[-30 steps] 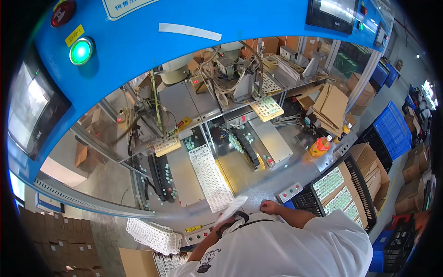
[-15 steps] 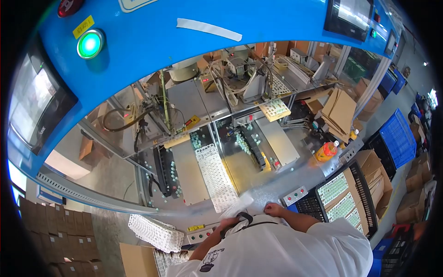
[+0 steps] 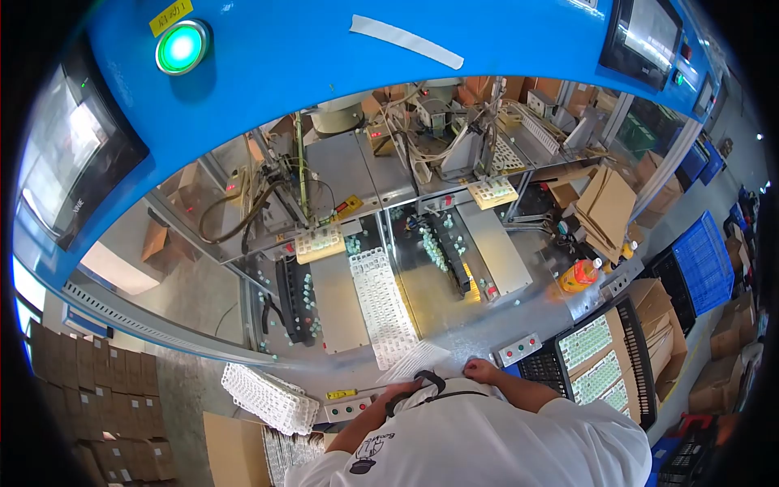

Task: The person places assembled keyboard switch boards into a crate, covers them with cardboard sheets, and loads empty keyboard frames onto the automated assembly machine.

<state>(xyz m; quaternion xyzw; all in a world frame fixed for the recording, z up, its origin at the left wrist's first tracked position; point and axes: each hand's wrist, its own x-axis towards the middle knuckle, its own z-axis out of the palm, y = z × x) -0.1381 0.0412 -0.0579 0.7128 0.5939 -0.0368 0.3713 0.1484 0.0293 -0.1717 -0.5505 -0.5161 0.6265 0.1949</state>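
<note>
My left hand (image 3: 403, 390) is low in the view, partly behind a black strap, at the near end of a white slatted piece (image 3: 415, 360); its fingers are mostly hidden. Just beyond lies a white keyboard-shaped tray (image 3: 383, 308), lengthwise on the machine bed. My right hand (image 3: 479, 370) rests at the bench's front edge with its fingers curled; what they hold, if anything, is too small to tell. A button box (image 3: 518, 350) sits to its right. Another button box (image 3: 349, 409) and a yellow tool (image 3: 341, 394) are left of my left hand.
Stacked white trays (image 3: 270, 398) stand at the lower left above an open carton (image 3: 235, 446). At right are a black crate (image 3: 638, 357) with pale green key panels (image 3: 586, 342), an orange bottle (image 3: 578, 276) and cardboard (image 3: 604, 213). Small pale keycaps (image 3: 433, 248) lie beside black rails.
The view has shifted, so the machine appears farther right. The white slatted piece near my left hand has changed angle and now shows its slats. My right hand stays at the bench edge.
</note>
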